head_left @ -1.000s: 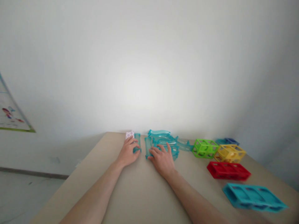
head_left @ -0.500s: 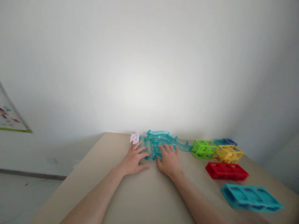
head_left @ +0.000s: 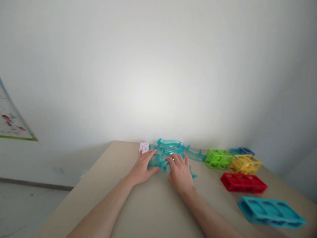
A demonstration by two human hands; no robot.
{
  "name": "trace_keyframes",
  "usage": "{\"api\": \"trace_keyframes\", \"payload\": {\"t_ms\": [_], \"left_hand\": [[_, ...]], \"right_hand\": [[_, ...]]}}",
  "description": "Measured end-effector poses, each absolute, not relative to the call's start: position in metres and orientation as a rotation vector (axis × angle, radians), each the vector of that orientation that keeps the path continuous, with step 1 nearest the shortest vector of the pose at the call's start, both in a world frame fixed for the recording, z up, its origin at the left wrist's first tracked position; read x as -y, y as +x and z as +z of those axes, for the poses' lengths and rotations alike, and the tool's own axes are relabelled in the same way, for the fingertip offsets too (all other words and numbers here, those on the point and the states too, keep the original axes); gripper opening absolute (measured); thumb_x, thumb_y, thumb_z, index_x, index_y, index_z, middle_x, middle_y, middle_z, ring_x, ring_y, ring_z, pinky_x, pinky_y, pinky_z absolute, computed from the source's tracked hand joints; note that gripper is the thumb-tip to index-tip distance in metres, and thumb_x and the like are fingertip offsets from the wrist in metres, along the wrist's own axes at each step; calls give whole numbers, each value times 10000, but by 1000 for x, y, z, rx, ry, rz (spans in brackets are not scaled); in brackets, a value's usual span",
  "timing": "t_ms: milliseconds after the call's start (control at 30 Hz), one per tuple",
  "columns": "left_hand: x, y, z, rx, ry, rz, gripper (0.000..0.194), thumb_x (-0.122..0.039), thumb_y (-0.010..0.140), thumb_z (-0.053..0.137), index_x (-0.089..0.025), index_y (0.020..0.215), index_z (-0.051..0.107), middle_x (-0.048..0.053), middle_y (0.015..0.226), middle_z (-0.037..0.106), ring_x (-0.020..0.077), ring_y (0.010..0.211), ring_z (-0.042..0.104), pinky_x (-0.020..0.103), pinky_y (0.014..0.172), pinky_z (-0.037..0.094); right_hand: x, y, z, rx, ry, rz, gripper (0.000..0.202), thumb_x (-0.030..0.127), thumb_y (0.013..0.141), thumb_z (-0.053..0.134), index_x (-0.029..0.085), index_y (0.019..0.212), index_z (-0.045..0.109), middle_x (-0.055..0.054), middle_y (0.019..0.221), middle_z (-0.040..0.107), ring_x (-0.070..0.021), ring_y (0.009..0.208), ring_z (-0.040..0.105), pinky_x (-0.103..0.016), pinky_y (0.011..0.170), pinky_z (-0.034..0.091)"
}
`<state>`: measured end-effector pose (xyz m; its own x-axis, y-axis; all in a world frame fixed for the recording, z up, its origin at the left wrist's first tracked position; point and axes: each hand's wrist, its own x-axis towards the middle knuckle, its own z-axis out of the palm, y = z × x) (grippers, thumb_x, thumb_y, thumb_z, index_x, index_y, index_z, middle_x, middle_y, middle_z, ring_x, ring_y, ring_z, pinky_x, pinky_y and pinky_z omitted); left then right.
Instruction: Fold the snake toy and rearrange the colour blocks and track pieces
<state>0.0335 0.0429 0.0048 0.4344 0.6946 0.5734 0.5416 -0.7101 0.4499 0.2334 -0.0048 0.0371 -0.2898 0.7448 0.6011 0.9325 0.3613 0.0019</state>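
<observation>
Several see-through teal track pieces (head_left: 170,142) lie in a cluster at the table's far edge. My left hand (head_left: 142,169) rests at the left of the cluster, thumb apart from the fingers, with fingertips over the nearest pieces. My right hand (head_left: 179,173) bends its fingers down over the front of the cluster and seems to grip a teal track piece (head_left: 193,176), whose end sticks out right of the hand. Most of that piece is hidden. A small box with a pink-white triangle pattern (head_left: 144,147) stands just beyond my left fingertips.
To the right stand a green open-frame block (head_left: 218,159), a yellow one (head_left: 245,164), a long red block (head_left: 244,183) and a long teal block (head_left: 271,211). Dark blue pieces (head_left: 246,151) lie behind them. A white wall (head_left: 148,82) rises behind the table (head_left: 148,211).
My right hand's fingers have curled in more, and a teal track end now shows at its right. My left hand's fingers have drawn closer together. The view has shifted slightly.
</observation>
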Motion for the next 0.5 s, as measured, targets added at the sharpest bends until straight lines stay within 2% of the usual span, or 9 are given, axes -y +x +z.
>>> {"api": "trace_keyframes", "payload": {"t_ms": [133,233,300,367,433,500], "left_hand": [[-41,35,7,-1045,2465,1174,567,-399,782,681,-250,1304,520,96,1258,618,272,1227,511,533,1119,258],[-38,38,9,-1089,2443,1212,469,-358,766,695,-235,1206,584,74,1122,678,245,1081,600,542,1130,217],[-37,40,10,-1120,2433,1252,506,-313,775,678,-239,1257,542,66,1121,672,223,1034,617,530,1130,222],[-37,41,10,-1114,2466,1275,462,-287,801,645,-267,1253,553,56,1122,661,207,1032,613,517,1131,224],[-38,42,8,-1077,2505,1300,301,-299,823,632,-276,1123,646,46,1052,659,197,1020,610,500,1127,241],[-40,42,6,-1028,2488,1342,177,-327,823,644,-246,969,702,48,969,647,187,979,616,447,1074,345]], "right_hand": [[0,235,33,2236,-1182,-409,407,-37,755,444,229,1011,612,-32,995,642,-197,1009,540,-504,1120,137],[-6,238,29,2256,-1146,-381,420,-24,804,436,243,1083,603,-41,1076,625,-194,1064,530,-468,1103,219],[-9,238,26,2200,-1212,-383,393,36,844,459,226,1172,564,-83,1199,574,-219,1127,507,-437,1051,319],[-11,237,24,2103,-1325,-368,392,128,868,505,193,1255,496,-129,1265,520,-249,1166,489,-410,982,402],[-12,236,23,2026,-1420,-342,401,210,872,548,168,1262,464,-142,1227,527,-258,1149,504,-387,938,438],[-13,234,23,1995,-1481,-333,352,253,869,571,164,1199,486,-126,1151,560,-253,1102,531,-368,925,442]]}}
